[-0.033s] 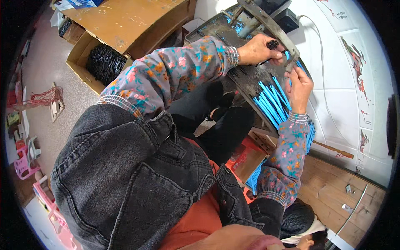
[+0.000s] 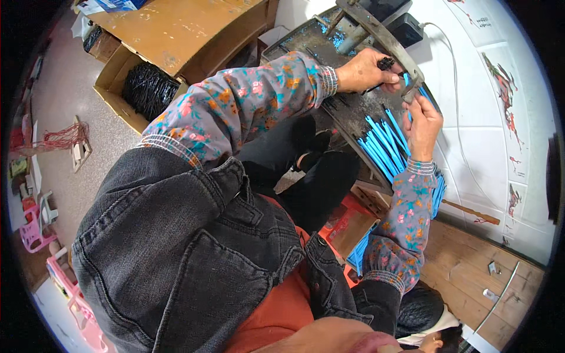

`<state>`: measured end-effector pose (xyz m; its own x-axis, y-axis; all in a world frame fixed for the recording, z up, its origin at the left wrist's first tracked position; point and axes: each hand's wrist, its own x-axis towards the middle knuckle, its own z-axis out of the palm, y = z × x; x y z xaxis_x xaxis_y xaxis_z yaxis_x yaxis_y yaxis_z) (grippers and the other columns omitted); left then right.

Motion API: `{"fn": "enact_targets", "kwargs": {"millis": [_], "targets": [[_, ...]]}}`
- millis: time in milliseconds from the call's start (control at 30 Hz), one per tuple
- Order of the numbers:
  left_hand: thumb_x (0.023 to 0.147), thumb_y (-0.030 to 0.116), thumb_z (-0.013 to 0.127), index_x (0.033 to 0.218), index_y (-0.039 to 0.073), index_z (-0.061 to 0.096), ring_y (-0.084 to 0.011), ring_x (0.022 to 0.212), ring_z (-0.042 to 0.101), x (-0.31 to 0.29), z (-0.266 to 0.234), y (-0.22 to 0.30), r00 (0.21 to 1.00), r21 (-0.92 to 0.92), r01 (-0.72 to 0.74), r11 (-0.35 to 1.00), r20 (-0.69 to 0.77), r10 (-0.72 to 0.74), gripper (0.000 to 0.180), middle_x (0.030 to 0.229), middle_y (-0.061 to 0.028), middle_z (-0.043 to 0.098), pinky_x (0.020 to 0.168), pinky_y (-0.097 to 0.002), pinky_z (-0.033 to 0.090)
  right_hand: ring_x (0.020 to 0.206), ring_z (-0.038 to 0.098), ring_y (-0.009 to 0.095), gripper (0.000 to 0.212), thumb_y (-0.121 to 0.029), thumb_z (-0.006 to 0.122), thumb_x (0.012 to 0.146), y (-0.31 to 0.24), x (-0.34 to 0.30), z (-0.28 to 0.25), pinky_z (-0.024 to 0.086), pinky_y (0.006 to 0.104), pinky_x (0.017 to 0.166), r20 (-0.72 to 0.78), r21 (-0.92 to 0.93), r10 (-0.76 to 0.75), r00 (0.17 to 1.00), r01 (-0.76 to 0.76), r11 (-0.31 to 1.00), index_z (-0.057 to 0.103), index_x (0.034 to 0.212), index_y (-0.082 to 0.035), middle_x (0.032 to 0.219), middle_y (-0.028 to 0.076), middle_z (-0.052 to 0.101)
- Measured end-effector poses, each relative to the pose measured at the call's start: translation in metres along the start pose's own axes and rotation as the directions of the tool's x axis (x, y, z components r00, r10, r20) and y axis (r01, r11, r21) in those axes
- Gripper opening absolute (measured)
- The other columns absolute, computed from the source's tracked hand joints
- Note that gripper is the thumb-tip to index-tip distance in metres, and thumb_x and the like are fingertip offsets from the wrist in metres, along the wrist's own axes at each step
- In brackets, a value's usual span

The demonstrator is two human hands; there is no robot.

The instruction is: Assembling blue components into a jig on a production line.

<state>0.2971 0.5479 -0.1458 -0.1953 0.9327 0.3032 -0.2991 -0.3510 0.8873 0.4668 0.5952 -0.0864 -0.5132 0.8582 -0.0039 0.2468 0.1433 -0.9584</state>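
My left hand (image 2: pixel 366 72) is closed round a small bunch of thin black rods (image 2: pixel 385 62), beside the end of a metal machine arm (image 2: pixel 385 34). My right hand (image 2: pixel 422 126) pinches a blue tube (image 2: pixel 407 78) at the arm's rounded tip; the fingers and the metal hide much of that tube. Below the hands, several blue tubes with dark ends (image 2: pixel 379 147) lie side by side on a dark metal worktop (image 2: pixel 353 112). A few loose black rods rest on the worktop near my left wrist.
Blue scraps (image 2: pixel 337 39) litter the worktop behind the arm. A cardboard box (image 2: pixel 112 88) of black rods stands left, by a brown table (image 2: pixel 176 29). A cable (image 2: pixel 453 65) hangs along the white wall. More blue tubes (image 2: pixel 359 253) sit below my right arm; another person (image 2: pixel 421 309) is at lower right.
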Motion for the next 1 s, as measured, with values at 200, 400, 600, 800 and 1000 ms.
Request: {"fn": "enact_targets", "kwargs": {"millis": [200,400,600,800,1000], "targets": [[0.085,0.009,0.06,0.096,-0.002,0.062,-0.011,0.068,0.061,-0.001,-0.001,-0.002,0.998,0.099,-0.065,0.993,0.001,0.066,0.017,0.076,-0.0065,0.065,0.06,-0.0249,0.05,0.061,0.044,0.006,0.007,-0.002,0.057,0.081,0.002,0.017,-0.023,0.036,0.0206,0.054,0.217,-0.312,-0.34,0.915,0.395,0.864,0.059,0.079,0.005,0.069,-0.001,0.053],[0.085,0.022,0.062,0.092,0.001,0.063,-0.0069,0.066,0.056,-0.003,0.002,0.018,0.999,0.35,0.047,0.936,0.003,-0.051,0.022,0.072,0.0001,0.06,0.061,-0.022,0.047,0.065,0.053,0.012,0.018,-0.009,0.063,0.079,0.006,0.022,-0.069,0.042,0.0242,0.057,0.289,-0.589,0.077,0.954,0.113,0.801,0.061,0.089,0.006,0.075,0.007,0.059],[0.088,0.021,0.058,0.095,0.001,0.061,-0.0066,0.071,0.055,-0.007,-0.001,0.002,0.998,0.378,-0.017,0.926,0.056,-0.005,0.022,0.075,0.0003,0.059,0.066,-0.0231,0.047,0.09,0.057,0.036,0.029,-0.008,0.063,0.074,0.045,0.082,-0.058,0.045,0.0403,0.077,0.335,-0.726,-0.43,0.838,0.521,0.449,0.06,0.101,0.002,0.097,0.021,0.059],[0.087,0.01,0.053,0.1,0.0,0.06,-0.0092,0.083,0.056,-0.011,-0.006,0.012,0.996,0.243,0.048,0.969,0.068,-0.066,0.017,0.088,-0.0032,0.062,0.079,-0.026,0.046,0.088,0.052,0.037,0.016,-0.006,0.063,0.072,0.057,0.095,-0.055,0.043,0.0421,0.078,0.353,-0.813,-0.483,0.801,0.518,0.264,0.062,0.088,-0.001,0.088,0.018,0.057],[0.088,0.007,0.053,0.102,0.001,0.06,-0.0087,0.086,0.057,-0.015,-0.008,0.022,0.994,0.231,-0.068,0.971,0.094,0.047,0.017,0.095,-0.0044,0.065,0.082,-0.0258,0.045,0.085,0.053,0.033,0.017,-0.006,0.062,0.075,0.061,0.098,-0.061,0.045,0.041,0.076,0.336,-0.89,-0.373,0.865,0.421,0.174,0.062,0.091,-0.001,0.09,0.014,0.056]]}}
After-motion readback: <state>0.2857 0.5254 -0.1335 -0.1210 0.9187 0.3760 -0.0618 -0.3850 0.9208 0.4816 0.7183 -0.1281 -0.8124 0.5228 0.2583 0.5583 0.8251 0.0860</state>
